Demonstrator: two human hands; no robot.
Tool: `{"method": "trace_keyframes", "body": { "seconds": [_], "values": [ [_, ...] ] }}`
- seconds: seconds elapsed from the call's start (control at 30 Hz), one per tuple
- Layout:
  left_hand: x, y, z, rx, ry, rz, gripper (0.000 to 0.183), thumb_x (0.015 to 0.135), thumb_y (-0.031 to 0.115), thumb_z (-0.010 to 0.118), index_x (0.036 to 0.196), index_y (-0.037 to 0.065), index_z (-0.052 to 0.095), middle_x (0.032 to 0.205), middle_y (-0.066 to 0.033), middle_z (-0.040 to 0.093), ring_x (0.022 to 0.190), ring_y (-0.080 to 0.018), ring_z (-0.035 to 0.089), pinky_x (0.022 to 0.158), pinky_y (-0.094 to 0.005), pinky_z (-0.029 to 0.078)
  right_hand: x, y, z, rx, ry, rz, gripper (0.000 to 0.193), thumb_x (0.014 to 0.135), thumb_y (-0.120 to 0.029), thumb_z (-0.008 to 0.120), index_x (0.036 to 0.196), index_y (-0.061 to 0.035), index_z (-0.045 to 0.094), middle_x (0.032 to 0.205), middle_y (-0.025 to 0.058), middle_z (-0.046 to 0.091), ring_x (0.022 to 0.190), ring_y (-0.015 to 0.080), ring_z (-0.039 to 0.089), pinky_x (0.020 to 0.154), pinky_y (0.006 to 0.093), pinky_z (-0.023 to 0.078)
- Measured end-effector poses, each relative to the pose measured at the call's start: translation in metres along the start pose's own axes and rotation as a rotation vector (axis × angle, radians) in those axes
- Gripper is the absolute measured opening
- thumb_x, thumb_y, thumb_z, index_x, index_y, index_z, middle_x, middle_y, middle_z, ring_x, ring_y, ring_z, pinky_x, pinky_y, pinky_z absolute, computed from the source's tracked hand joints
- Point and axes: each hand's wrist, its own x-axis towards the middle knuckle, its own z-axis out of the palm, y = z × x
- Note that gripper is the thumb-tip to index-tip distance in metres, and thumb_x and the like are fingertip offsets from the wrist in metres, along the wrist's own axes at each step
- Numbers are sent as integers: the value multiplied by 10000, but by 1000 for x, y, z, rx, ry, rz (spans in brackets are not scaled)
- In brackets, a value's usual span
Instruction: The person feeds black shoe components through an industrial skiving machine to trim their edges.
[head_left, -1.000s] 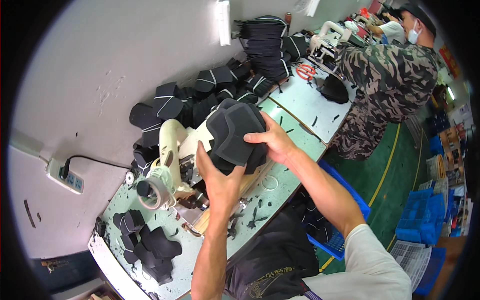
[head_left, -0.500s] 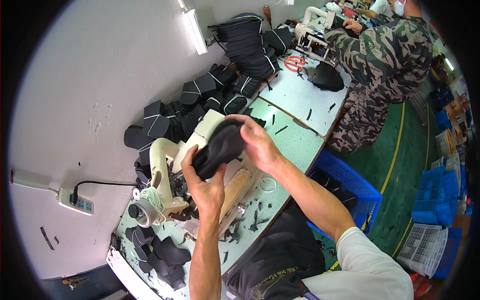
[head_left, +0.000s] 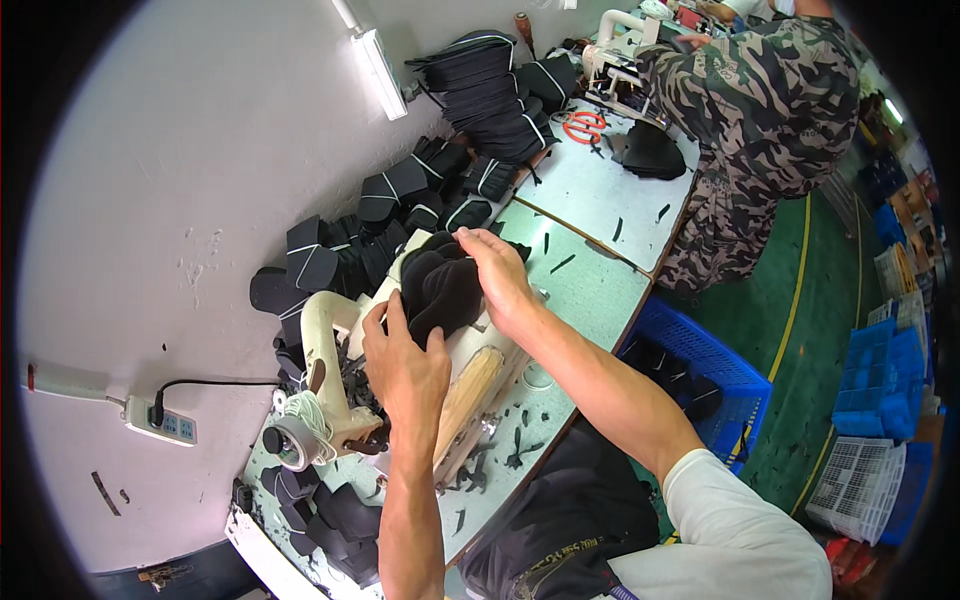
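Black upper [head_left: 440,290] held over the machine [head_left: 335,400]: left hand [head_left: 405,365] grips its near edge, right hand [head_left: 500,280] its top. Feeding evenly probably needs both grips kept firm.

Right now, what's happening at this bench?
A person holds a black curved fabric piece in both hands over a cream-coloured sewing machine. The left hand grips its lower edge, and the right hand presses on its top right. Stacks of black cut fabric pieces line the wall behind. A co-worker in a camouflage jacket stands at the next pale green table, near orange-handled scissors.
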Motion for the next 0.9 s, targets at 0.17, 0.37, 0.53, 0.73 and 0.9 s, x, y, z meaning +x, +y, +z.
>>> {"method": "trace_keyframes", "body": {
  "seconds": [0.17, 0.37, 0.53, 0.73, 0.9],
  "values": [
    [19, 21, -23, 244, -235, -31, 502, 741, 265, 756, 1136, -5, 603, 1073, -169, 626, 988, -352, 613, 843, -449, 469, 4, 14, -4, -51, 61, -7, 325, 959, -398, 594, 831, -100, 572, 767, -51, 484, 737, 45, 418, 666, 227, 366],
    [14, 19, -21, 377, -364, 76, 465, 734, 341, 772, 1008, -12, 644, 904, -183, 689, 858, -357, 671, 768, -458, 503, 3, 9, -5, -418, 101, -203, 256, 974, -336, 568, 956, -81, 589, 883, -7, 591, 794, 60, 503, 723, 231, 411],
    [23, 17, -14, 360, -368, -17, 528, 688, 315, 799, 1054, 9, 574, 896, -164, 676, 899, -329, 650, 829, -478, 447, -8, 1, -1, -144, -218, 107, 306, 1025, -323, 456, 1069, -61, 609, 995, 19, 616, 948, 97, 586, 871, 273, 465],
    [12, 12, -7, 421, -222, 112, 696, 679, 374, 816, 1169, -21, 520, 939, -154, 688, 916, -347, 655, 853, -488, 454, -10, 6, 6, -387, -310, -63, 253, 997, -273, 522, 1063, -51, 625, 975, 25, 626, 854, 96, 599, 766, 255, 493],
    [18, 12, -8, 409, -276, 69, 696, 657, 342, 833, 1157, -17, 508, 953, -147, 671, 942, -312, 639, 926, -533, 398, -4, 1, 1, -422, -147, -29, 202, 946, -152, 519, 1090, -45, 613, 1012, 42, 624, 929, 104, 581, 829, 258, 473]
  ]
}}
